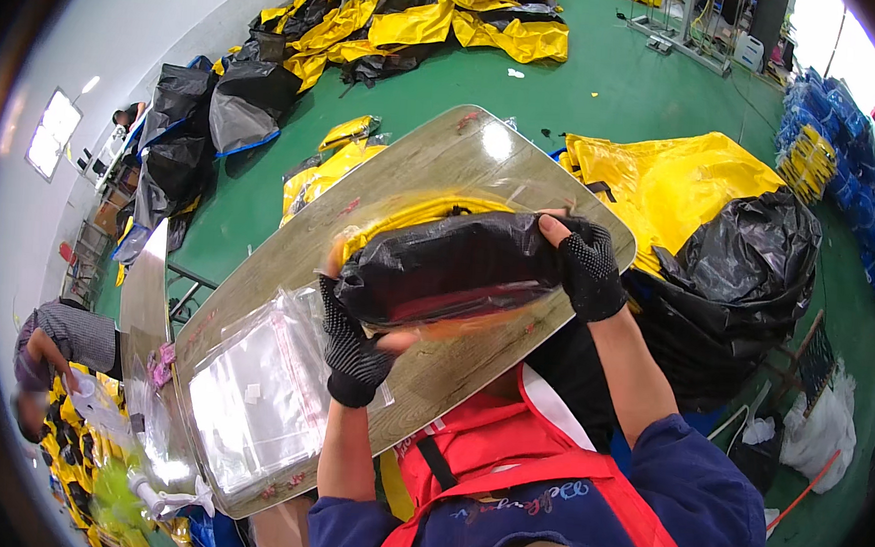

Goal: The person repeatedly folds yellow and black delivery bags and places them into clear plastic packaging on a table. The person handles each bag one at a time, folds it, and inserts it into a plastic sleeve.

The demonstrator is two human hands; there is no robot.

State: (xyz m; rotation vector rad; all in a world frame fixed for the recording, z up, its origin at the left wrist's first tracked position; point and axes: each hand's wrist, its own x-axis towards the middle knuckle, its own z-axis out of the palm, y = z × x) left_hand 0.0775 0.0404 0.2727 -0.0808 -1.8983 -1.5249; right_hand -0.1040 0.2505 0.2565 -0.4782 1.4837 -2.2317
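Above the wood-grain table, a folded black-and-yellow sheet bundle (pixel 448 264) lies in a clear plastic bag, slightly smeared by motion. My left hand (pixel 353 344), in a black dotted fingerless glove, grips the bundle's left end, thumb along the near edge. My right hand (pixel 586 268), gloved the same way, holds the right end with its thumb on top; its other fingers are partly hidden behind. Yellow material shows along the far side, black along the near side. Left of my left hand, a stack of clear plastic bags (pixel 260 393) lies flat on the table.
The table (pixel 445 154) has rounded corners. Beyond its right end sits a large yellow-and-black heap (pixel 683 198). Packed yellow bundles (pixel 328 172) lie past the far edge. More sheets (pixel 403 21) cover the green floor; blue bundles (pixel 836 148) stand right. A co-worker (pixel 63 341) is at left.
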